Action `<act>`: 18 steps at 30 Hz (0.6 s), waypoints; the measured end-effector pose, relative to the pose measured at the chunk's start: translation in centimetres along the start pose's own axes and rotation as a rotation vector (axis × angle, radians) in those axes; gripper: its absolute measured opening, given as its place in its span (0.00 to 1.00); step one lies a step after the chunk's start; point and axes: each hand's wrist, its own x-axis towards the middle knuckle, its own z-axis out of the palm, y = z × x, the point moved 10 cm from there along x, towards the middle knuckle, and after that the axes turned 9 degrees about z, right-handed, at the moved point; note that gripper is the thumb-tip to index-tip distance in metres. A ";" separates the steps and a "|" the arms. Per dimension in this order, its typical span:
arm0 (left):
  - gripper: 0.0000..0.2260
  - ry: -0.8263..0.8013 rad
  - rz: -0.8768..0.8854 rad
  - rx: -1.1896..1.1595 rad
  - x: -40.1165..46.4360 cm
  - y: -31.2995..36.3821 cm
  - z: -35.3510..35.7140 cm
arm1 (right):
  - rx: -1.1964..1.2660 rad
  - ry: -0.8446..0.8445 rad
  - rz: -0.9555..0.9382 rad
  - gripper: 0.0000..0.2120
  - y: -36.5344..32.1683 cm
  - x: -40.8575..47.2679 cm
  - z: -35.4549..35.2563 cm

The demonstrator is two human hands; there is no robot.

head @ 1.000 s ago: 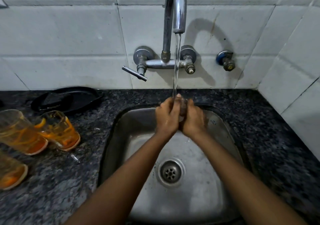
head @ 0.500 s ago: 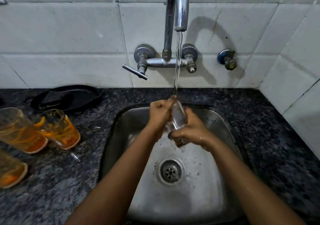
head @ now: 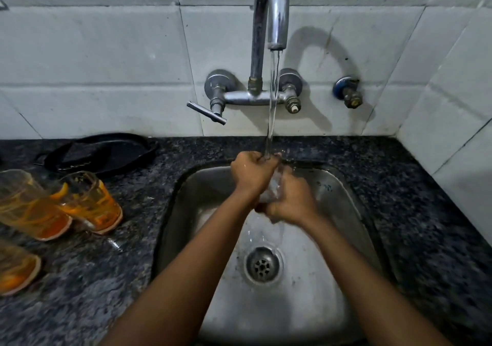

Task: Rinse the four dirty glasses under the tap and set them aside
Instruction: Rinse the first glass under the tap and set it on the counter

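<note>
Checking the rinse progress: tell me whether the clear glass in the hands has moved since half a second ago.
Yes. The clear drinking glass sits closer to the steel tap spout, its rim raised into the stream.

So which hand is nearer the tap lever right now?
Left. The left hand grips the top of the glass under the stream, below and right of the lever. The right hand holds the glass lower, farther right.
</note>
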 end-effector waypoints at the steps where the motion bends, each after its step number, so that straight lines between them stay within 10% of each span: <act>1: 0.15 0.012 0.027 -0.041 -0.1 0.1 -0.2 | 0.189 -0.135 0.046 0.21 0.5 0.1 0.6; 4: 0.18 -0.036 0.052 -0.285 -0.5 0.1 -0.1 | 0.525 -0.463 0.122 0.14 1.5 -0.4 2.6; 9: 0.18 0.187 -0.178 -0.755 0.8 -1.7 -2.3 | 0.497 -0.247 -0.051 0.27 0.2 1.6 1.5; 18: 0.22 0.224 0.022 0.264 5.6 0.6 -8.5 | 0.467 -0.025 -0.156 0.35 -2.5 2.4 -1.7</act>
